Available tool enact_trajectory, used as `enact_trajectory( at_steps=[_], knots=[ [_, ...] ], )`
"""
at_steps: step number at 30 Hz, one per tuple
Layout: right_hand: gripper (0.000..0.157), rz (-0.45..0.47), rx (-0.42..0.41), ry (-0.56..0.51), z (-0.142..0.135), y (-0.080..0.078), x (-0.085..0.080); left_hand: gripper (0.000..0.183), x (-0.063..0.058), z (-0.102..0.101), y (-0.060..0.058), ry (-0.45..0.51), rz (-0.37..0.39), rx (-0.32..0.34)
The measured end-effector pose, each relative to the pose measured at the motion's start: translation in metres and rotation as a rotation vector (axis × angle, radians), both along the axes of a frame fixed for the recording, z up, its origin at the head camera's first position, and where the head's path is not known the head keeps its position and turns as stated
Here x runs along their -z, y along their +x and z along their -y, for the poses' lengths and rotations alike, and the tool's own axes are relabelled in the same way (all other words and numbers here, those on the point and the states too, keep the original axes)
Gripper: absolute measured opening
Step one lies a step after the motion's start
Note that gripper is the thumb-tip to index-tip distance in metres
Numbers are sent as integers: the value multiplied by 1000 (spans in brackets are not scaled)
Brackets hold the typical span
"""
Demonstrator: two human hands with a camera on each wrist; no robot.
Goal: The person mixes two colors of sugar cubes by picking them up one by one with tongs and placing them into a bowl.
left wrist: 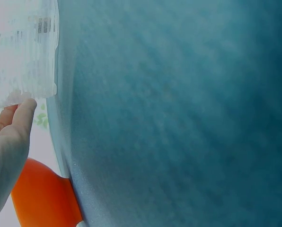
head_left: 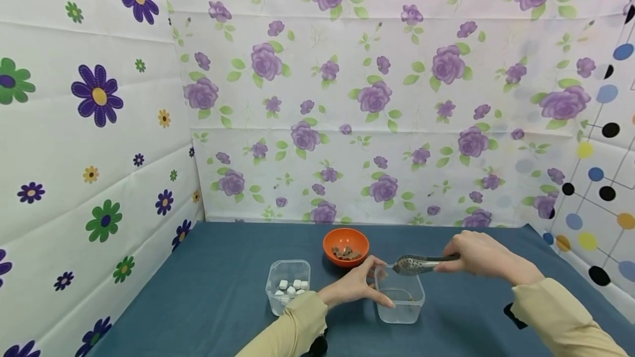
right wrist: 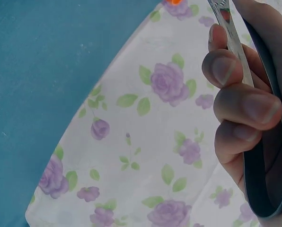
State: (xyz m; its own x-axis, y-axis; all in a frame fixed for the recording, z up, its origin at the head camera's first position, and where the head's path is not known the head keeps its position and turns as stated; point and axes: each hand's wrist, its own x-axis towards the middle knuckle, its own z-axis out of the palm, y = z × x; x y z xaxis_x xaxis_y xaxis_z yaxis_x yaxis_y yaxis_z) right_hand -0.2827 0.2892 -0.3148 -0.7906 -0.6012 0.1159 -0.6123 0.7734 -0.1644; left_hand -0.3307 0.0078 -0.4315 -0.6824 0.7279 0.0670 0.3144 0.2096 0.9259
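Note:
My right hand [head_left: 483, 258] grips a pair of metal tongs [head_left: 419, 264] with a dark handle; their perforated heads are over the right clear plastic container [head_left: 402, 313]. In the right wrist view, curled fingers [right wrist: 247, 106] wrap the tongs' arm [right wrist: 235, 45]. My left hand [head_left: 354, 284] holds that container at its left side, thumb at the near side and fingers at the far side. The container [left wrist: 25, 52] also shows in the left wrist view. A small brownish speck is visible inside it. Whether the tongs hold anything is too small to tell.
Behind the left hand sits an orange bowl [head_left: 345, 231] with several brown pieces. A second clear container [head_left: 290, 264] with several white cubes stands left of it. A black object [head_left: 515, 316] lies near the right sleeve. Floral cloth walls [head_left: 307, 180] surround the blue table [head_left: 223, 291].

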Motion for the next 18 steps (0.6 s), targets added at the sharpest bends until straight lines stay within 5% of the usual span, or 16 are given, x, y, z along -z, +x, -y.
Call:
enact_trajectory(
  at_steps=[18],
  knots=[
    [41,-103,79,13,-5,-19,-1,55,1,0,0,16,5,6]
  ],
)
